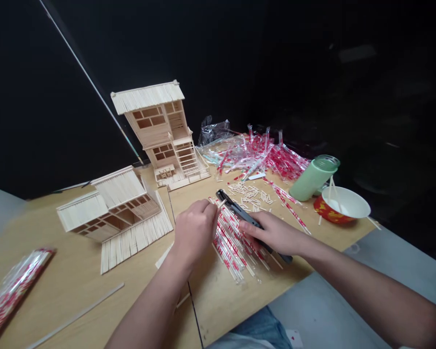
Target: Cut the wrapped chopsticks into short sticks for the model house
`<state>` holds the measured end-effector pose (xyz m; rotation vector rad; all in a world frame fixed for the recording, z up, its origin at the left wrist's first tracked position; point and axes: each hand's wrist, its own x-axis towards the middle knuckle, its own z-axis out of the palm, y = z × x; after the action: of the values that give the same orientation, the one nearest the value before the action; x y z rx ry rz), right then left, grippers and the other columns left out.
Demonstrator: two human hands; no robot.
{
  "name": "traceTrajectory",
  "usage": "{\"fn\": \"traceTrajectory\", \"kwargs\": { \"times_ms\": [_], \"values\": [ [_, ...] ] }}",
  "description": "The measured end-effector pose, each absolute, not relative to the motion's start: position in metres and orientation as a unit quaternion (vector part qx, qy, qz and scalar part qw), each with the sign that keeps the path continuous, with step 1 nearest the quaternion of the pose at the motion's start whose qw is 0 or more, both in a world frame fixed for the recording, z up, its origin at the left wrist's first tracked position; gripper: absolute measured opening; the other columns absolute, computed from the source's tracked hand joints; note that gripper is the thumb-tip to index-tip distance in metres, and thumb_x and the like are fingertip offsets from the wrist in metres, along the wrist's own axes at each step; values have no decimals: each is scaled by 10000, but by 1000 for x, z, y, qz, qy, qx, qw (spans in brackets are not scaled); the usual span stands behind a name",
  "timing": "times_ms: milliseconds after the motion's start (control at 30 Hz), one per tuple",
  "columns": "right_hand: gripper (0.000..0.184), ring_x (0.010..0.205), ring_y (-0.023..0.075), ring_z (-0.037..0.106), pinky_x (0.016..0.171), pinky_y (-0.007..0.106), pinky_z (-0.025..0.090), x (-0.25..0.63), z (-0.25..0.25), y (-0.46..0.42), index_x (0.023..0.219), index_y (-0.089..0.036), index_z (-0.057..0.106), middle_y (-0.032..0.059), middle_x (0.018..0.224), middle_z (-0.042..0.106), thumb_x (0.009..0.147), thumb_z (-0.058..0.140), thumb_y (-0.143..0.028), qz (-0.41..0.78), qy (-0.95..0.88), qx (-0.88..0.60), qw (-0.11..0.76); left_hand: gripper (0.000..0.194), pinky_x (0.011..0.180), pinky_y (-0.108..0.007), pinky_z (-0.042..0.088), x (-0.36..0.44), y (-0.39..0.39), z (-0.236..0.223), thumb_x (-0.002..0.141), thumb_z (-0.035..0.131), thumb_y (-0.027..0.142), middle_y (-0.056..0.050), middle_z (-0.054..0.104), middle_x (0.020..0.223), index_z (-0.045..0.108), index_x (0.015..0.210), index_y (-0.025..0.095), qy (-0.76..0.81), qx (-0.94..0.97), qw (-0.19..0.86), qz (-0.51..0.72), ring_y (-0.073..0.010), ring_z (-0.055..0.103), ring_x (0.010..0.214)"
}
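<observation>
My right hand (267, 231) is closed round a dark hand cutter (236, 208), whose jaw end points up and left. My left hand (196, 230) pinches a thin wooden stick (222, 204), apparently a chopstick, with its tip at the cutter's jaws. Whether the jaws are touching it I cannot tell. Beneath both hands lies a pile of chopsticks in clear wrappers with red print (228, 254). Short cut stick pieces (249, 194) are scattered just beyond the cutter.
Two model houses of sticks, a tall one (160, 131) and a low one (112, 208), stand at the left. Torn wrappers (269, 152) heap up behind. A green jar (314, 179) and a red bowl (339, 218) sit right. A chopstick pack (18, 291) lies front left.
</observation>
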<state>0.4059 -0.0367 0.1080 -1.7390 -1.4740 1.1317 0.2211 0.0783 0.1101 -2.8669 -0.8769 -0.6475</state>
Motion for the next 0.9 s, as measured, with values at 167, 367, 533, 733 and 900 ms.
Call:
{"fn": "traceTrajectory", "kwargs": {
  "times_ms": [167, 367, 533, 733, 900],
  "values": [
    [425, 589, 170, 554, 564, 265, 343, 412, 100, -35, 698, -190, 537, 14, 598, 610, 911, 535, -558, 343, -573, -700, 255, 284, 584, -305, 350, 233, 77, 111, 1006, 477, 271, -49, 681, 813, 665, 807, 197, -279, -946, 68, -149, -193, 630, 749],
    [312, 659, 187, 582, 596, 269, 350, 419, 81, -32, 706, -187, 563, 41, 702, 668, 905, 547, -426, 277, -561, -740, 248, 261, 604, -310, 401, 255, 77, 107, 1000, 468, 230, -82, 696, 887, 687, 873, 166, -289, -952, 43, -89, -230, 663, 836],
    [435, 527, 181, 591, 563, 270, 388, 437, 78, -34, 619, -207, 538, 23, 540, 639, 933, 506, -507, 342, -540, -734, 231, 273, 638, -305, 452, 270, 74, 109, 1004, 456, 230, -104, 696, 899, 702, 914, 154, -296, -952, 10, -75, -234, 673, 856],
    [512, 599, 208, 626, 614, 287, 401, 447, 77, -29, 627, -196, 603, 64, 625, 694, 922, 496, -601, 259, -523, -785, 208, 267, 692, -320, 500, 285, 78, 116, 993, 457, 202, -142, 701, 940, 714, 979, 129, -298, -951, -7, -83, -262, 685, 933],
    [396, 714, 236, 652, 622, 276, 405, 440, 66, -24, 773, -177, 640, 105, 786, 733, 912, 552, -537, 228, -491, -815, 210, 265, 726, -333, 520, 295, 89, 112, 976, 485, 199, -165, 706, 941, 731, 951, 104, -294, -952, -22, -80, -274, 695, 942]
  ]
}}
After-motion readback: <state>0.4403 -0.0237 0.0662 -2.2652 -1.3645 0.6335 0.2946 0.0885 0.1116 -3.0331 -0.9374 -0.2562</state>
